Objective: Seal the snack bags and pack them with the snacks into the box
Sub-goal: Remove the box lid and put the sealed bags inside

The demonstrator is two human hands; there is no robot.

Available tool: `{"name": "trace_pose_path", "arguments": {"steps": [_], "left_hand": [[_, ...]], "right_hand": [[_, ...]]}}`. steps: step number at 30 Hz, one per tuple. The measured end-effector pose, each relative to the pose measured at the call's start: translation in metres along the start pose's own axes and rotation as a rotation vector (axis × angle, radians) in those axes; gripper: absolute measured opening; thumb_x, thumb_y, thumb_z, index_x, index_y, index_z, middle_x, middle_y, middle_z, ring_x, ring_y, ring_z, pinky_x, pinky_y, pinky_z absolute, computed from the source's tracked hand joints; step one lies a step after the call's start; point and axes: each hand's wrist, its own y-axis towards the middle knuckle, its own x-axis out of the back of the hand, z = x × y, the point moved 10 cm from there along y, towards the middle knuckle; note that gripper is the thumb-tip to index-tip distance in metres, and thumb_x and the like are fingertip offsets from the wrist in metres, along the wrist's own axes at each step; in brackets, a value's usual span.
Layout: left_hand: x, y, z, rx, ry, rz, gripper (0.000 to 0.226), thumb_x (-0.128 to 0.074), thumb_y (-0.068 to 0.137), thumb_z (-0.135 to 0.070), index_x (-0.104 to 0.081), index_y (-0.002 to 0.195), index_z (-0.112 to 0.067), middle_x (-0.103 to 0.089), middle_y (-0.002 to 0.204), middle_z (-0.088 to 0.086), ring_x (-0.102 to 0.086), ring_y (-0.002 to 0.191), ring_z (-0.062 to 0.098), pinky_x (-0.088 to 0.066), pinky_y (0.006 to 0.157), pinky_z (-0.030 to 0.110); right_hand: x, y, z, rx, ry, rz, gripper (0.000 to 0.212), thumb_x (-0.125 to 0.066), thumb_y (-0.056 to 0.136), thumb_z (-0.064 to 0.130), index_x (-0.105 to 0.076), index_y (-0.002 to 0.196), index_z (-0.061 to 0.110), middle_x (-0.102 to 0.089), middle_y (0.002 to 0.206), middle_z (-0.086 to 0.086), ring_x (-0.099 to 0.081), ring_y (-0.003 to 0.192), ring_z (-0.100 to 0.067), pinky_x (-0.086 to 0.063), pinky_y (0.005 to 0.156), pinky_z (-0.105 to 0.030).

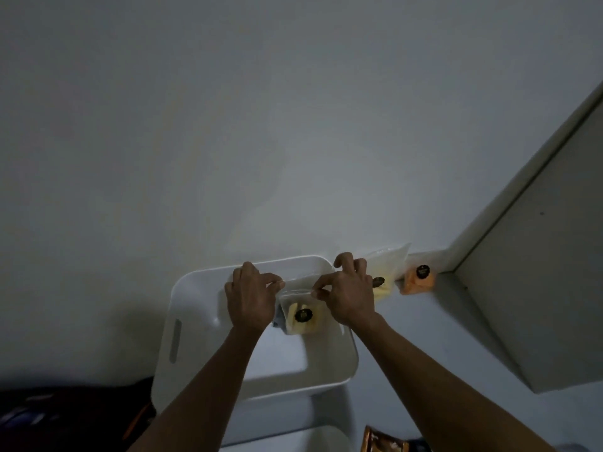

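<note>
We see a clear snack bag [298, 313] held above the open white box [192, 308], its upper strip stretched between two hands; the dim light makes its top edge hard to trace, and the yellow snack inside, marked with a dark round label, is partly covered by both wrists. The left hand [251, 296] pinches the bag's left top corner between thumb and forefinger, and the right hand [349, 293] pinches the right corner likewise, its other fingers curled and raised. Just behind the right hand, a second clear bag [390, 270] leans against the wall, largely hidden. Beside it sits an orange snack [419, 278]. At the lower edge, a brown packet [383, 442] is cut off, and a dark shape lower left is unreadable.
</note>
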Motion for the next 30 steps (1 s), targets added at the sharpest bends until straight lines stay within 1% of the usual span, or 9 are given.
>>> {"name": "trace_pose_path", "arguments": {"steps": [3,8,13,15,18,21,23,27,30], "left_hand": [[-0.008,0.007,0.004,0.036,0.001,-0.005,0.016,-0.059,0.093,-0.040,-0.074,0.093,-0.035,-0.044,0.092,-0.004,-0.050,0.101,0.022,-0.036,0.087,0.036],[-0.016,0.018,0.004,0.083,0.005,-0.026,0.019,-0.056,0.095,-0.039,-0.074,0.098,-0.033,-0.053,0.100,0.003,-0.050,0.104,0.023,-0.036,0.088,0.036],[-0.017,0.020,0.003,0.091,-0.027,-0.048,0.020,-0.057,0.095,-0.037,-0.072,0.105,-0.030,-0.055,0.103,0.004,-0.051,0.107,0.024,-0.035,0.089,0.036],[-0.017,0.018,0.003,0.086,-0.046,-0.055,0.021,-0.058,0.095,-0.037,-0.071,0.110,-0.029,-0.056,0.105,0.004,-0.051,0.108,0.024,-0.035,0.089,0.035],[-0.012,0.012,0.003,0.069,-0.062,-0.080,0.027,-0.059,0.094,-0.037,-0.067,0.118,-0.028,-0.058,0.109,0.006,-0.052,0.110,0.025,-0.037,0.092,0.038],[0.002,0.004,0.003,0.076,-0.096,-0.099,0.032,-0.062,0.092,-0.038,-0.065,0.122,-0.026,-0.060,0.111,0.008,-0.054,0.110,0.027,-0.040,0.093,0.041],[0.015,-0.003,-0.001,0.064,-0.138,-0.113,0.034,-0.064,0.090,-0.039,-0.066,0.121,-0.025,-0.062,0.111,0.008,-0.056,0.109,0.027,-0.042,0.093,0.042],[0.043,-0.026,-0.013,0.026,-0.226,-0.157,0.037,-0.065,0.089,-0.043,-0.066,0.120,-0.023,-0.062,0.116,0.007,-0.056,0.110,0.025,-0.043,0.092,0.042],[0.056,-0.043,-0.032,-0.007,-0.258,-0.165,0.039,-0.063,0.089,-0.045,-0.066,0.121,-0.022,-0.062,0.118,0.007,-0.055,0.111,0.024,-0.042,0.092,0.041]], "right_hand": [[-0.006,0.010,0.002,-0.013,0.013,0.008,0.015,-0.069,0.086,0.045,-0.075,0.098,0.039,-0.037,0.123,0.003,-0.032,0.117,-0.023,-0.043,0.089,-0.039],[-0.016,0.026,-0.002,-0.031,0.036,0.027,0.014,-0.071,0.086,0.039,-0.076,0.099,0.036,-0.036,0.128,0.002,-0.031,0.119,-0.024,-0.045,0.092,-0.042],[-0.016,0.027,-0.003,-0.036,0.031,-0.008,0.016,-0.068,0.089,0.038,-0.076,0.102,0.033,-0.038,0.121,0.001,-0.034,0.115,-0.024,-0.047,0.087,-0.041],[-0.017,0.028,-0.005,-0.038,0.037,-0.001,0.019,-0.068,0.089,0.039,-0.074,0.106,0.034,-0.039,0.122,0.000,-0.035,0.117,-0.025,-0.047,0.087,-0.040],[-0.018,0.026,-0.006,-0.035,0.072,0.025,0.030,-0.070,0.087,0.041,-0.070,0.116,0.033,-0.038,0.130,-0.002,-0.034,0.121,-0.025,-0.048,0.092,-0.041],[-0.005,0.019,-0.005,-0.012,0.148,-0.003,0.035,-0.072,0.086,0.037,-0.068,0.121,0.030,-0.040,0.133,-0.002,-0.035,0.124,-0.026,-0.048,0.093,-0.041],[0.010,0.011,-0.007,-0.005,0.218,-0.027,0.039,-0.073,0.086,0.034,-0.066,0.123,0.027,-0.043,0.133,-0.004,-0.036,0.125,-0.025,-0.045,0.096,-0.039],[0.047,-0.016,-0.022,-0.050,0.275,-0.077,0.044,-0.075,0.084,0.036,-0.065,0.125,0.023,-0.046,0.136,-0.006,-0.039,0.128,-0.024,-0.040,0.098,-0.033],[0.076,-0.044,-0.048,-0.109,0.285,-0.113,0.044,-0.075,0.085,0.032,-0.064,0.126,0.023,-0.048,0.135,-0.007,-0.044,0.127,-0.024,-0.041,0.096,-0.030]]}}
